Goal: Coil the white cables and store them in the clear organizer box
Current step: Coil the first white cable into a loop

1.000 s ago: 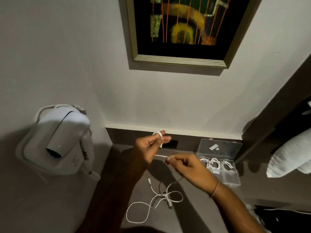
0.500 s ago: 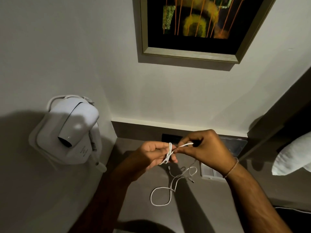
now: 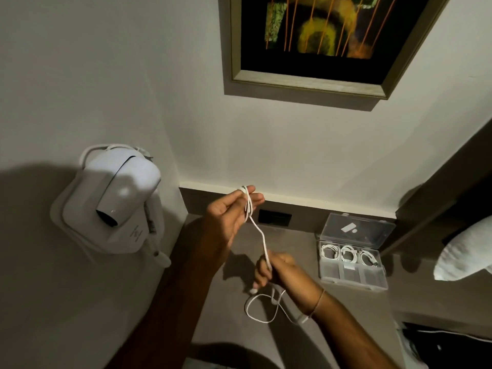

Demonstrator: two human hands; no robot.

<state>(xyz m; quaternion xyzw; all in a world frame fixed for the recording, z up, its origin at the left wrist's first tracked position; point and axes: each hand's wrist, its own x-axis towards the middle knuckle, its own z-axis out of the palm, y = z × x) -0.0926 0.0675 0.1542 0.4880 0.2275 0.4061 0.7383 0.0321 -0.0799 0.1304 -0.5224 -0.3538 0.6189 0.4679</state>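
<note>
Four white cables (image 3: 262,237), one organizer box (image 3: 354,282)

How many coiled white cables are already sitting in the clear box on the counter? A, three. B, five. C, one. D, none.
A: the open clear box holds three coiled cables side by side in its back row, while the front compartments look empty.

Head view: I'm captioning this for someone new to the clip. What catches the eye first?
Centre frame, a white cable stretches between the left hand, where it is looped round the fingers, and the lower right hand. At right, the clear organizer box sits open with three coiled cables inside.
</note>
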